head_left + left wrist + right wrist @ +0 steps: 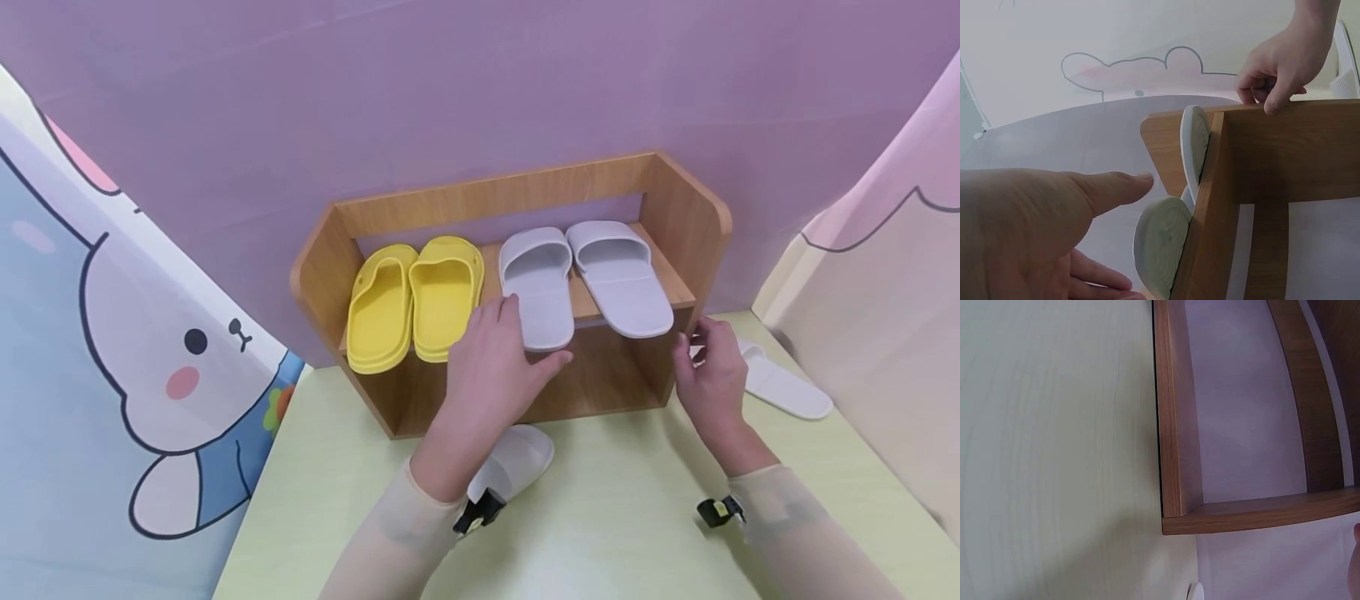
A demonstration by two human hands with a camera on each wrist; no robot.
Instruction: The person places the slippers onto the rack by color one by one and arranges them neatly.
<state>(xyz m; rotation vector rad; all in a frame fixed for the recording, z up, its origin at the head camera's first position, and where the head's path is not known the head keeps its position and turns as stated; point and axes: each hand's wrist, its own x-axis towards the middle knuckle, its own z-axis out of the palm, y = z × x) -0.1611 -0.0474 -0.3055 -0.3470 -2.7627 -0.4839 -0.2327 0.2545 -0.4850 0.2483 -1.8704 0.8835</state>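
Note:
A wooden shoe rack point(495, 196) holds a pair of yellow clogs point(378, 317) and a pair of pale slippers point(621, 287) on its upper shelf. My left hand point(491, 358) is in front of the rack at the left pale slipper point(543, 304), thumb spread and fingers extended. In the left wrist view a gap shows between the thumb and the slipper soles point(1166, 240). My right hand point(712, 367) rests its loosely curled fingers against the outside of the rack's right side panel. Only a sliver of that hand shows in the right wrist view.
One white slipper point(513, 458) lies on the pale tabletop point(600, 517), partly hidden by my left wrist. Another white slipper point(787, 387) lies right of the rack, partly behind my right hand. A purple cloth backdrop point(480, 100) hangs behind; a rabbit-printed cloth point(165, 367) borders the left.

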